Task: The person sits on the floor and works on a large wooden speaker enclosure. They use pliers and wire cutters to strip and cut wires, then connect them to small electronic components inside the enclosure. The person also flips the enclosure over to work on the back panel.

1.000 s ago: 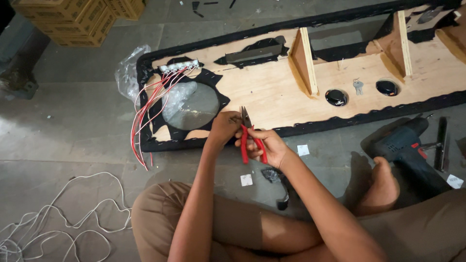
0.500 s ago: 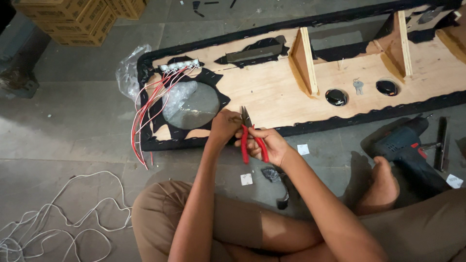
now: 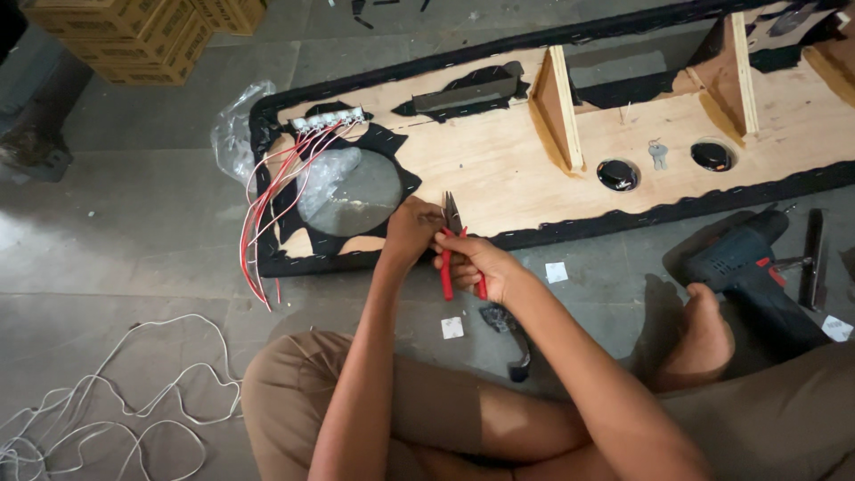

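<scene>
My right hand [image 3: 481, 264] grips red-handled pliers [image 3: 454, 245], jaws pointing up toward the near edge of a plywood panel [image 3: 499, 169] trimmed with black fabric. My left hand [image 3: 411, 230] rests closed on that edge right beside the plier jaws, pinching something too small to make out. The panel lies flat on the floor in front of my crossed legs. It has a large round cutout [image 3: 352, 191] at its left end, with a bundle of red and white wires [image 3: 272, 200] running from a row of small connectors [image 3: 328, 118].
A blue cordless drill [image 3: 748, 272] lies by my right foot [image 3: 699, 343]. Loose white cable [image 3: 107, 414] sprawls at lower left. Cardboard boxes [image 3: 151, 31] stand at top left, a clear plastic bag [image 3: 233, 129] beside the panel. A dark tool [image 3: 512, 338] and paper scraps lie near my knees.
</scene>
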